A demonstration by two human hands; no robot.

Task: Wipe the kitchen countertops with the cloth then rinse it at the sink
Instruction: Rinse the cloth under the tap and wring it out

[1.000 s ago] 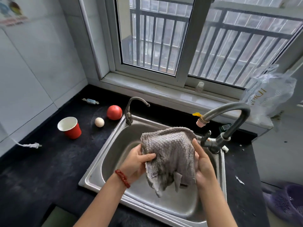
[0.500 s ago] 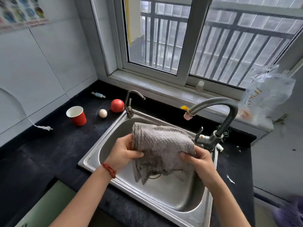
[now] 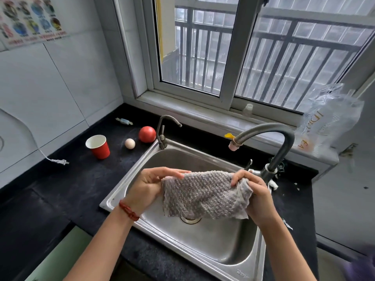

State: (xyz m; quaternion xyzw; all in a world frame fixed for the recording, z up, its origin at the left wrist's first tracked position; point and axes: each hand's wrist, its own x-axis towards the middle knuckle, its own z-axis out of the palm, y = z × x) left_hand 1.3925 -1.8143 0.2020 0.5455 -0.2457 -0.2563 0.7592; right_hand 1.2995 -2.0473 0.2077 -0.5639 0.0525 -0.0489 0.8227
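Left hand (image 3: 149, 188) is pinching the left edge of the grey waffle-weave cloth (image 3: 205, 194), fingers curled shut on it, and the right hand (image 3: 254, 196) is bunching the opposite edge in a closed fist; so the cloth is getting stretched between them like a little hammock, hanging over the steel sink (image 3: 223, 254) basin, right above the drain (image 3: 190, 220); makes sense, any drips are going straight down the hole instead of onto the black countertop (image 3: 81, 179).

Main faucet (image 3: 269, 136) is arching in from about 2 o'clock of the cloth, spout pointing down just past the top edge; can't see any water running, so I'm guessing the rinse hasn't really started or it's paused; the spread-out hold looks like prep for getting the whole face under the stream.

Smaller tap (image 3: 164, 130) is sitting at 11 o'clock; beyond it, roughly 10 o'clock, a red paper cup (image 3: 99, 148), an egg (image 3: 129, 143) and a tomato (image 3: 147, 134) are staying clear on the counter; a loose white plug (image 3: 59, 162) is lying at 9 o'clock, well apart from the basin, which is good given splashes.
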